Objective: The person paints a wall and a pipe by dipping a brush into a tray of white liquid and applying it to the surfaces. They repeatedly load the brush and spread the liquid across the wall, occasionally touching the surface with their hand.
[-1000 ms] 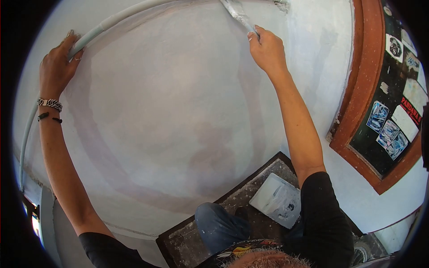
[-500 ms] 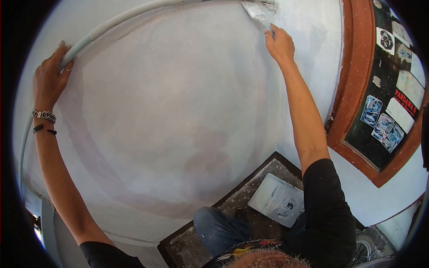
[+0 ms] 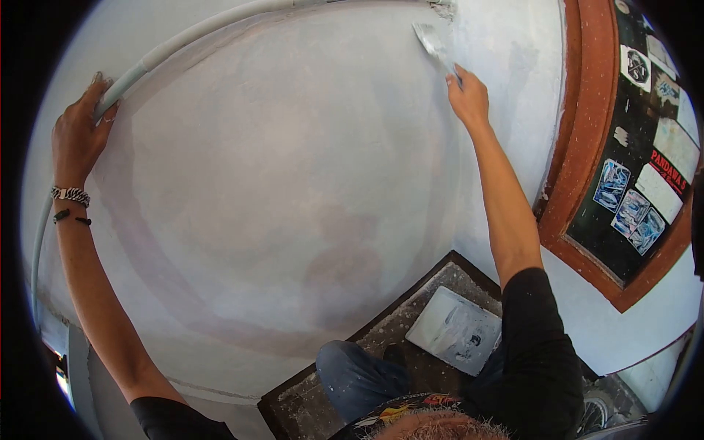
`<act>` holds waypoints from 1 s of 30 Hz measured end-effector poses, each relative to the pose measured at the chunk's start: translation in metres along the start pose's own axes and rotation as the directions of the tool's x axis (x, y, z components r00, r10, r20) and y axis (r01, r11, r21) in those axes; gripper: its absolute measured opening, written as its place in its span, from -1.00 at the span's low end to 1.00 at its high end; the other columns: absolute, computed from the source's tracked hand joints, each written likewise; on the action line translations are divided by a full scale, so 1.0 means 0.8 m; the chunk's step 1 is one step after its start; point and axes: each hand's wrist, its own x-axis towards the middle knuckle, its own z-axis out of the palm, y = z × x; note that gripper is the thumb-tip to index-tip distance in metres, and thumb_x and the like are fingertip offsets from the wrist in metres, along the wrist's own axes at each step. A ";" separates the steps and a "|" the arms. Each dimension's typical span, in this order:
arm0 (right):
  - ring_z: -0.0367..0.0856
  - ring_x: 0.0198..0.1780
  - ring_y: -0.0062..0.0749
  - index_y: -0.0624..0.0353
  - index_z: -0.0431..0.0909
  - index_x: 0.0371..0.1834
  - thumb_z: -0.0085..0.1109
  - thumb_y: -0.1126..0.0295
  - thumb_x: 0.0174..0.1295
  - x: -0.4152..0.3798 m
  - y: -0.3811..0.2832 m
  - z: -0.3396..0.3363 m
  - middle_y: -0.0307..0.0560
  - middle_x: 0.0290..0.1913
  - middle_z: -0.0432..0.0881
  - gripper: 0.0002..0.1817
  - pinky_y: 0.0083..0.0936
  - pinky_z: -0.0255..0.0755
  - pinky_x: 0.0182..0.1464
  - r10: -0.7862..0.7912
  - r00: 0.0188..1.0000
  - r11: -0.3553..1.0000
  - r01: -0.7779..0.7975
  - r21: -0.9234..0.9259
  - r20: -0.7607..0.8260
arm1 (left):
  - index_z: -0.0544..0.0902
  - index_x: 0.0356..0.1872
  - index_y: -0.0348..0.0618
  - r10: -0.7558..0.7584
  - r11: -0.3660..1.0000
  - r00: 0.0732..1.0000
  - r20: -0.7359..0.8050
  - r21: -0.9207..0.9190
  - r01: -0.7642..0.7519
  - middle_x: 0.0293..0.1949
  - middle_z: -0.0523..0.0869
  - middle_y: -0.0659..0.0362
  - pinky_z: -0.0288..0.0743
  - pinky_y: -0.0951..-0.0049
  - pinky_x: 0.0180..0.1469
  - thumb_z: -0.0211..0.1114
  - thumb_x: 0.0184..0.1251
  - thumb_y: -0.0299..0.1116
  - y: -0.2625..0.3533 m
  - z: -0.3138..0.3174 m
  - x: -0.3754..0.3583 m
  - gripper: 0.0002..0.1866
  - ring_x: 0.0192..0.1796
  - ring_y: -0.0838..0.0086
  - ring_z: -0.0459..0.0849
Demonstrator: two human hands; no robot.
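My right hand (image 3: 468, 97) is closed around the handle of a putty knife (image 3: 430, 42). Whitish filler coats the blade, which lies close to the wall (image 3: 293, 139) just below a rough, chipped patch (image 3: 444, 9) at the top. On the far left, my left hand (image 3: 79, 136) grips a pale plastic pipe (image 3: 176, 50) that curves along the upper wall, with fingers wrapped over it. A chain bracelet and a dark band circle that wrist.
Below stands a dark, spattered platform (image 3: 301, 400) with a filler-smeared plastic lid or tray (image 3: 453, 330) on it, beside my bent knee (image 3: 359, 378). To the right is a brown wooden frame (image 3: 587, 125) around a dark panel (image 3: 623, 176) with several stickers. A wheel (image 3: 595, 411) shows at lower right.
My right hand has drawn the putty knife down and slightly right, away from the chipped patch at the top. My left hand keeps its hold on the pipe.
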 end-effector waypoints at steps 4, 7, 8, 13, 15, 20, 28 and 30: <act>0.63 -0.12 0.04 0.16 0.59 0.14 0.08 0.19 0.28 -0.011 -0.053 -0.022 0.13 -0.18 0.65 -0.57 -0.19 0.48 -0.04 -0.022 1.000 0.986 0.023 0.165 -0.011 | 0.63 0.12 0.02 -0.099 0.994 0.992 0.079 -0.028 0.101 -0.16 0.79 0.17 0.59 0.37 -0.28 0.35 0.25 -0.24 0.000 0.003 0.002 -0.60 -0.41 0.39 0.71; 0.63 -0.16 0.04 0.17 0.60 0.11 0.09 0.21 0.27 -0.008 -0.088 -0.002 0.11 -0.20 0.64 -0.58 -0.19 0.48 -0.08 -0.091 0.995 0.990 0.095 0.107 -0.040 | 0.63 0.13 0.01 -0.086 0.996 0.995 0.047 -0.030 0.088 -0.17 0.79 0.18 0.59 0.34 -0.27 0.36 0.24 -0.23 0.006 -0.002 0.000 -0.59 -0.40 0.38 0.70; 0.62 -0.18 0.04 0.18 0.61 0.10 0.10 0.21 0.27 -0.007 -0.096 0.002 0.11 -0.21 0.64 -0.59 -0.19 0.48 -0.09 -0.107 0.994 0.991 0.110 0.076 -0.034 | 0.63 0.13 0.01 -0.061 0.997 0.998 0.031 -0.036 0.062 -0.17 0.79 0.17 0.59 0.34 -0.27 0.36 0.24 -0.23 0.003 0.002 -0.001 -0.59 -0.40 0.37 0.70; 0.62 -0.29 -0.11 0.17 0.61 0.11 0.12 0.30 0.24 -0.082 -0.108 -0.029 0.01 -0.31 0.61 -0.61 -0.28 0.49 -0.23 -0.066 0.995 0.973 0.048 0.226 0.072 | 0.60 0.15 0.04 -0.011 0.999 0.999 0.049 -0.047 0.014 -0.02 0.75 0.14 0.61 0.33 -0.20 0.34 0.25 -0.23 -0.003 -0.001 0.000 -0.58 -0.36 0.31 0.73; 0.61 -0.33 -0.15 0.20 0.60 0.11 0.13 0.30 0.24 -0.069 -0.139 -0.034 -0.02 -0.33 0.59 -0.61 -0.29 0.49 -0.25 -0.127 0.992 0.969 0.119 0.216 0.025 | 0.61 0.14 0.03 0.023 0.998 1.000 0.016 -0.056 -0.022 -0.02 0.75 0.13 0.61 0.32 -0.20 0.34 0.25 -0.23 -0.002 -0.002 0.001 -0.59 -0.37 0.29 0.72; 0.60 -0.39 -0.17 0.23 0.60 0.10 0.15 0.30 0.24 -0.043 -0.209 -0.010 -0.05 -0.35 0.57 -0.61 -0.31 0.49 -0.33 -0.183 0.982 0.956 0.190 0.224 -0.049 | 0.66 0.02 -0.02 -0.029 0.998 0.999 0.031 -0.052 0.031 -0.31 0.76 0.12 0.57 0.28 -0.27 0.36 0.22 -0.21 0.018 -0.020 0.004 -0.65 -0.41 0.28 0.71; 0.61 -0.41 -0.19 0.20 0.58 0.13 0.14 0.30 0.24 -0.064 -0.232 0.013 -0.08 -0.32 0.57 -0.60 -0.32 0.49 -0.38 -0.248 0.958 0.966 0.256 0.045 -0.142 | 0.67 0.06 -0.02 -0.075 0.994 0.995 0.066 -0.075 0.080 -0.30 0.78 0.11 0.56 0.32 -0.30 0.37 0.22 -0.23 0.018 -0.021 0.002 -0.63 -0.43 0.32 0.69; 0.60 -0.42 -0.19 0.19 0.59 0.12 0.14 0.31 0.23 -0.084 -0.226 -0.019 -0.08 -0.33 0.57 -0.60 -0.32 0.49 -0.39 -0.244 0.970 0.969 0.245 0.019 -0.018 | 0.66 0.07 -0.02 -0.059 0.994 0.998 0.038 -0.092 0.062 -0.28 0.79 0.11 0.56 0.33 -0.29 0.38 0.23 -0.21 0.019 -0.019 0.001 -0.61 -0.42 0.33 0.70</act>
